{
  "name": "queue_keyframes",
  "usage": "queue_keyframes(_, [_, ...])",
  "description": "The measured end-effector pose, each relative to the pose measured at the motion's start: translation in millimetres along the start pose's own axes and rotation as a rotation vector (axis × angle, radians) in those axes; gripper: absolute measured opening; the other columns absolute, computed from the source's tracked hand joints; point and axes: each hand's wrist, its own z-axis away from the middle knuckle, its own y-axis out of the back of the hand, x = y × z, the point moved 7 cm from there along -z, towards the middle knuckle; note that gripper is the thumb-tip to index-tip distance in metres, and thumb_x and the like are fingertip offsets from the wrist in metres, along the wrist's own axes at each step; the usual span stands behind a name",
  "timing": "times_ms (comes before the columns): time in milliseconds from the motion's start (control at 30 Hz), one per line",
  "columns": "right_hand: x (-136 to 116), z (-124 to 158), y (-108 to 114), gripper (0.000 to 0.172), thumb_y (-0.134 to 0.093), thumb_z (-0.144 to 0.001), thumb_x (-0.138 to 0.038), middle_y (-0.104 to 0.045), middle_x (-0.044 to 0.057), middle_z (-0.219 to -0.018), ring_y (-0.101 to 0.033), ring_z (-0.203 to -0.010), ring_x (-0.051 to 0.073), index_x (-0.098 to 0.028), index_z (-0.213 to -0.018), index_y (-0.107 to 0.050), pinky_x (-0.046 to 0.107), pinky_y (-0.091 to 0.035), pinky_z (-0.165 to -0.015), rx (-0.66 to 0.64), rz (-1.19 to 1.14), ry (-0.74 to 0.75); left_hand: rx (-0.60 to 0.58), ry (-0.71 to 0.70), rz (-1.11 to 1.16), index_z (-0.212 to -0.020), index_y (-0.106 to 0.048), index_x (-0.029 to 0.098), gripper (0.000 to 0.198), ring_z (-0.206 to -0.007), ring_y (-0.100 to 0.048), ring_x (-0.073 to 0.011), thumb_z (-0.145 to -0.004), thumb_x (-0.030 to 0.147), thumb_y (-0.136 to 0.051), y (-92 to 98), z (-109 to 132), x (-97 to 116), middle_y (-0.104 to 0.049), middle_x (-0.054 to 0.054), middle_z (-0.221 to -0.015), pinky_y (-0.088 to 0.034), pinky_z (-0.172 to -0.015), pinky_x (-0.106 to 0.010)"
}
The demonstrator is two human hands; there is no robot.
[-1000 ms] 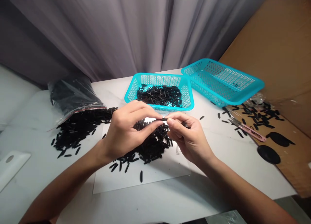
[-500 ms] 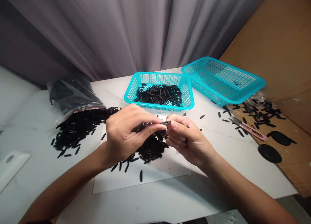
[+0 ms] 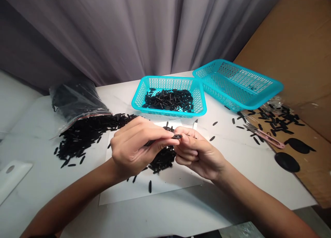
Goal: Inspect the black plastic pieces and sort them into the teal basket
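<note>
A small, narrow black piece (image 3: 177,136) with pointed ends is pinched between my two hands above the table. My left hand (image 3: 139,145) grips its left end between thumb and forefinger. On the other side, my right hand (image 3: 193,148) is closed, its thumb and forefinger at the right end of the piece. Right below lies a heap of similar black pieces (image 3: 162,160) on a white sheet (image 3: 181,183), partly hidden by my hands. Behind them stands a turquoise basket (image 3: 169,113) holding many such pieces.
A second turquoise basket (image 3: 274,90) stands at the back right. On the left, a clear plastic bag (image 3: 77,100) spills a pile of black pieces (image 3: 80,138). Pink-handled scissors (image 3: 271,138), two black oval pads (image 3: 287,162) and scattered strips lie at right.
Both hands have lowered slightly, and the small black piece between them has moved down and turned a little. The baskets and heaps look the same.
</note>
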Motion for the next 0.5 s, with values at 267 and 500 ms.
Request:
queue_keyframes(267, [3.3,-0.1,-0.7,0.012,-0.078,-0.086,-0.028,-0.023,-0.013,-0.048,-0.011,-0.044,0.004,-0.018,-0.085,-0.071,0.012,-0.023,-0.042,-0.002,-0.018,-0.021,0.02,0.003,-0.013,-0.083,-0.071,0.014,0.008,-0.062,-0.066,-0.0103,-0.082,0.013,-0.079,-0.9,3.5,1.2,-0.075,0.0,-0.069,-0.053,-0.061,-0.023])
queue_keyframes(500, [4.5,-0.1,-1.1,0.013,-0.077,-0.085,-0.027,-0.023,-0.013,-0.049,-0.01,-0.044,0.004,-0.017,-0.082,-0.069,0.013,-0.023,-0.042,0.001,-0.003,-0.006,0.019,-0.023,-0.076,-0.084,-0.07,0.014,0.006,-0.065,-0.066,-0.0109,-0.084,0.011,-0.076,-2.2,6.1,2.9,-0.075,-0.001,-0.07,-0.054,-0.062,-0.022])
